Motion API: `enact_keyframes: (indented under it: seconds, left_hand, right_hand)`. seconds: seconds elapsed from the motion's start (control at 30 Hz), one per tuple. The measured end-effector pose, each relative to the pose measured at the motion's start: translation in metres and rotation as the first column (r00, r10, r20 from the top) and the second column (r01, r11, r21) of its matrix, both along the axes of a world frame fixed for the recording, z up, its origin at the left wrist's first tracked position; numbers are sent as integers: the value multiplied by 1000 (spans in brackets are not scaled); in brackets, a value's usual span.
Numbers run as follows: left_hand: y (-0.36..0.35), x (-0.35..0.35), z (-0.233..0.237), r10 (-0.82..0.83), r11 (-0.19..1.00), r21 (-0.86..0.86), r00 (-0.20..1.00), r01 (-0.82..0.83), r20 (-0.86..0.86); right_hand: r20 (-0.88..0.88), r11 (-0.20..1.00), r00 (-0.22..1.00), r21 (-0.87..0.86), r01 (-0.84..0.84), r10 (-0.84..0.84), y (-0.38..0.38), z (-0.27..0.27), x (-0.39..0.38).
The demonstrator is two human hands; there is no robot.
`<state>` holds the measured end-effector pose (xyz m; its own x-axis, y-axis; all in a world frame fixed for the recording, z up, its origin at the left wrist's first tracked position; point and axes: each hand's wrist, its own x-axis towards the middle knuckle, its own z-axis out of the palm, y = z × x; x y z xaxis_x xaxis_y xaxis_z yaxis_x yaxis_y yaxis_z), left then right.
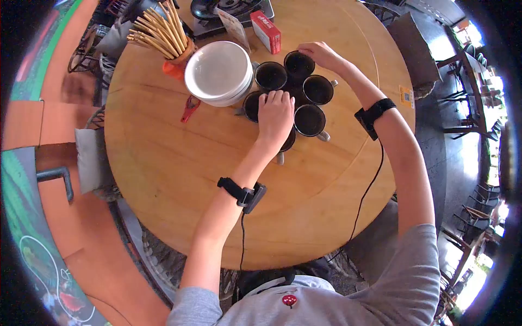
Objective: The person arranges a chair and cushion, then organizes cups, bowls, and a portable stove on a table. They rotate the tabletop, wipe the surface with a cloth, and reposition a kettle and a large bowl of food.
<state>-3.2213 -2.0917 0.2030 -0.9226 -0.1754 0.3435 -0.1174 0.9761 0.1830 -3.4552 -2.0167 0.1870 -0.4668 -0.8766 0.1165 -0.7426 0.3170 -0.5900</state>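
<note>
Several dark-inside mugs form a close ring on the round wooden table [179,179]. My left hand [276,117] reaches over the ring with its fingers curled down at the rim of the left mug [252,107]. It partly hides that mug and the front mug [288,142]; its fingertips are out of sight. At the far side, my right hand [324,56] has its fingers closed at the right edge of the back mug [299,64]. Around them stand the upper left mug [271,76], the right mug [318,89] and the lower right mug [310,120], all upright.
Left of the mugs is a stack of white bowls [217,70], with a red object [189,108] beside it. Behind stand a holder of wooden chopsticks [163,32], a red and white box [266,32] and a black stove [225,10]. Black cables hang from both wristbands.
</note>
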Motion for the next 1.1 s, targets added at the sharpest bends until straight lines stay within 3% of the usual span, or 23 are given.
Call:
enact_keyframes:
  seconds: [0.1, 0.3, 0.57, 0.6, 0.8, 0.83, 0.9, 1.03, 1.1]
  left_hand:
    - [-2, -3, -2, 19, 1000, 0, 1000, -19, -16]
    - [0, -10, -3, 57, 998, -38, 998, -58, -36]
    - [-2, -16, 1, 88, 994, -56, 995, -90, -37]
    - [-2, -16, 2, 90, 994, -58, 995, -92, -46]
    - [-1, -16, 5, 96, 995, -37, 994, -98, -45]
    - [0, -14, 7, 102, 995, -14, 993, -101, 55]
    - [-1, -8, 15, 55, 996, 70, 991, -47, -119]
    - [-2, 18, 36, 47, 969, 244, 955, 27, -294]
    - [-5, 37, 44, 54, 947, 317, 955, 44, -293]
  right_hand:
    - [-38, 997, 998, -59, -48, 45, -3, 1, 0]
    - [5, 998, 1000, 55, 5, -5, -2, 9, -1]
    - [120, 995, 990, -77, -68, 77, -1, 6, 0]
    - [74, 998, 995, -14, -62, 63, -2, 7, 1]
    - [71, 990, 993, -112, -85, 93, 5, 7, 10]
    - [54, 994, 995, -79, -75, 80, 4, 8, 11]
    - [19, 998, 998, -16, -56, 56, 3, 10, 13]
    - [51, 997, 997, -54, -56, 59, 9, 18, 19]
    - [84, 1000, 996, 22, -14, 12, 9, 18, 20]
